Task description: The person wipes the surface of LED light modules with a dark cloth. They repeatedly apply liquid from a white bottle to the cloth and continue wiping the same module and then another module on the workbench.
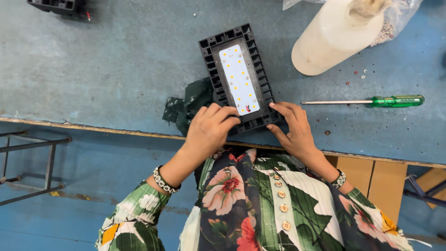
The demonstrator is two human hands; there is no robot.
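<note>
A black ribbed rectangular housing (211, 59) lies on the blue-grey worktable, tilted, with a white strip board dotted with small yellow chips (238, 79) set in its middle. My left hand (209, 130) grips the housing's near left corner, fingers curled over the rim. On the near right corner rests my right hand (293, 129), its fingertips pressing the edge. Both hands sit at the table's front edge.
A green-handled screwdriver (395, 100) lies to the right. A large white plastic container (332, 37) and a clear bag stand at the back right, with small screws scattered nearby. A dark green crumpled bag (186, 104) lies left of the housing. Another black part (58, 5) sits far left.
</note>
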